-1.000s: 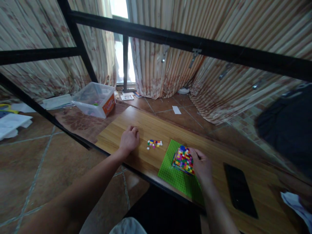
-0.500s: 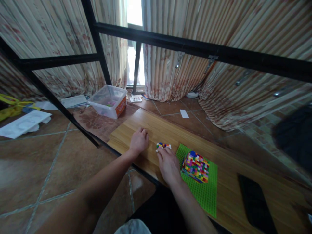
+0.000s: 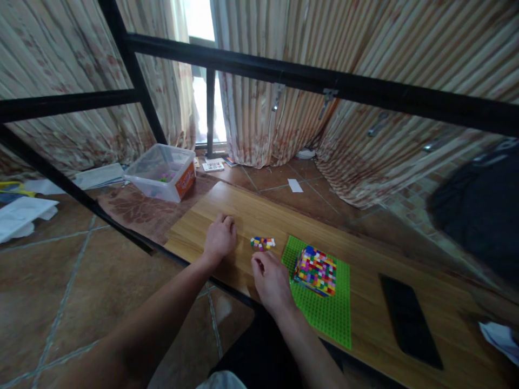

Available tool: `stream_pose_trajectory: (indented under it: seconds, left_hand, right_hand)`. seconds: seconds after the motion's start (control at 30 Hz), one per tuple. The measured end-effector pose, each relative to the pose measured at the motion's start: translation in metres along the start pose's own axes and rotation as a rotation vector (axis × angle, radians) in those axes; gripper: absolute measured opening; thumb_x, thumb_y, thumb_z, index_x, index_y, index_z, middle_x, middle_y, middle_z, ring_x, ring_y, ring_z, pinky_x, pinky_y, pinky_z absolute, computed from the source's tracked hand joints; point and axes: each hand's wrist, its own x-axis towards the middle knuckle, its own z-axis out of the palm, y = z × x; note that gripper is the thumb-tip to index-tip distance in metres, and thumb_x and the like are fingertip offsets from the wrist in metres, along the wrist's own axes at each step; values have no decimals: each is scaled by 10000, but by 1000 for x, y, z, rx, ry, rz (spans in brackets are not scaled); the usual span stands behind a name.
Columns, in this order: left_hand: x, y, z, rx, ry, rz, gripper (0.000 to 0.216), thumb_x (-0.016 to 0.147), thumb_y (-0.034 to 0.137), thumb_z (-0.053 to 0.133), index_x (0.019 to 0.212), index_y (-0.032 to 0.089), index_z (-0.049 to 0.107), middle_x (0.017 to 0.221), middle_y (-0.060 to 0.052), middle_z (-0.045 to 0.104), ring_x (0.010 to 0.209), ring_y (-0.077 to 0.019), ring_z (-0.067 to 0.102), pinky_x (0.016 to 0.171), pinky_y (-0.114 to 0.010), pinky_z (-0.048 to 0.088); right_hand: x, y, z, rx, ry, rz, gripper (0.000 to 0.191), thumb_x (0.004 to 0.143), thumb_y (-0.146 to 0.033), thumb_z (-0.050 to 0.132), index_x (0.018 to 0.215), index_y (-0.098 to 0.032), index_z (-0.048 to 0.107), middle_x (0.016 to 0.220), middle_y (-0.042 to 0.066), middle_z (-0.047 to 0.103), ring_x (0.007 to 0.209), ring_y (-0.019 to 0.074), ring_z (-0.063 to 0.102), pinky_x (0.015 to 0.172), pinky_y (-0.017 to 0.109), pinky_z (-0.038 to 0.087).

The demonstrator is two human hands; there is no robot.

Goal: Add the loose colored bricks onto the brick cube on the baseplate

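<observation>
My left hand (image 3: 221,236) rests on the wooden tabletop with its fingers curled closed; what they hold, if anything, is hidden. Just in front of my right hand (image 3: 271,280) lies a small group of loose coloured toy bricks (image 3: 263,242). The right fingers are bent in towards the thumb, and I cannot make out anything between them. To the right of that hand, a multicoloured block built of toy bricks (image 3: 316,270) stands on a green studded baseplate (image 3: 328,319).
A black flat phone-like slab (image 3: 409,319) lies on the table (image 3: 227,202) to the right. On the floor beyond stands a clear plastic bin (image 3: 162,173). Black metal bars (image 3: 243,60) cross in front of patterned curtains (image 3: 259,119). A dark shape (image 3: 478,200) is at far right.
My right hand has drawn back slightly from the loose bricks, uncovering more of them, and its fingers have curled in. The view has turned a little right. My left hand stays on the table.
</observation>
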Motion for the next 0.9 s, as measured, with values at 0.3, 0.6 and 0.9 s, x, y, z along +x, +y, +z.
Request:
stream_pose_trajectory:
  seconds: [0.3, 0.6, 0.9]
  left_hand:
    - [1, 0, -2, -3, 4, 3, 237, 924, 249, 439, 993, 193, 659, 1090, -80, 627, 908, -203, 639, 803, -302, 468]
    - [3, -3, -2, -1, 44, 12, 247, 914, 258, 455, 1020, 197, 669, 1117, -78, 638, 915, -207, 655, 782, -299, 485]
    - [6, -6, -1, 13, 50, 26, 247, 918, 279, 462, 1034, 193, 663, 1093, -77, 649, 884, -198, 661, 756, -294, 490]
  right_hand:
    - [-47, 25, -86, 268, 333, 341, 259, 875, -428, 575, 958, -235, 725, 959, 35, 743, 865, 196, 682, 796, 316, 513]
    - [-31, 96, -113, 496, 576, 550, 325, 705, -483, 715, 854, -198, 761, 909, 76, 761, 870, 243, 684, 828, 384, 514]
    - [-14, 114, -93, 696, 512, 551, 319, 607, -508, 780, 765, -231, 770, 894, 51, 762, 862, 228, 673, 837, 378, 500]
